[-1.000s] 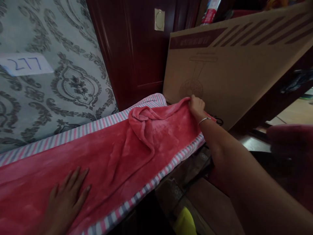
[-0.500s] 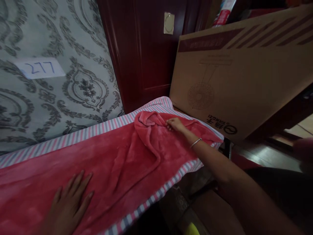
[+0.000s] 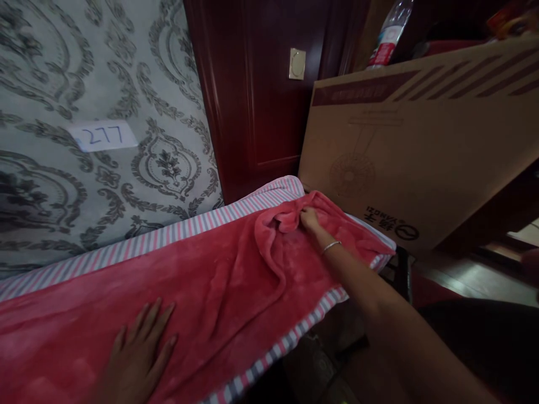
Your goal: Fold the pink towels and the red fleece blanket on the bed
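A pink fleece blanket (image 3: 202, 286) lies along a narrow surface covered by a pink, grey and white striped sheet (image 3: 177, 233). My left hand (image 3: 137, 353) rests flat on the blanket near the front, fingers spread. My right hand (image 3: 309, 219), with a thin bracelet on the wrist, reaches to the far end and pinches a bunched fold of the blanket (image 3: 280, 221) where the fabric is rumpled into a twisted ridge.
A large cardboard box (image 3: 421, 140) printed with a fan outline leans at the far right end. A dark red wooden door (image 3: 261, 90) stands behind it. Patterned grey wallpaper (image 3: 84, 73) with a paper label "277" (image 3: 103, 136) runs along the left. A plastic bottle (image 3: 385, 39) stands behind the box.
My right hand has let go of the blanket's far corner by the box and moved left onto the bunched fold, now pinching it. My left hand stays flat on the blanket.
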